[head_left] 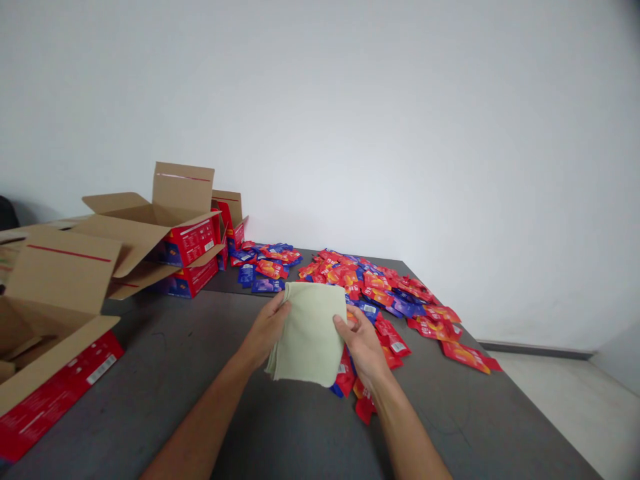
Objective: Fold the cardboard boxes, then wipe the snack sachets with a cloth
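A pale green folded cloth (310,337) is held up over the dark table, between my two hands. My left hand (270,327) grips its left edge, thumb on the near face. On the right edge, my right hand (364,339) pinches the cloth, with the thumb in front and the other fingers partly hidden behind it. Several layers show along the cloth's lower left edge. Behind and beneath the right hand lies a spread pile of red and blue packets (375,293), part of it hidden by the cloth.
Open cardboard boxes with red and blue sides stand at the left: a near box (60,387), a stacked pair behind it (195,243) and a smaller box (235,230) farther back. A smaller packet heap (273,268) lies by the wall. The table (165,373) ends at the right.
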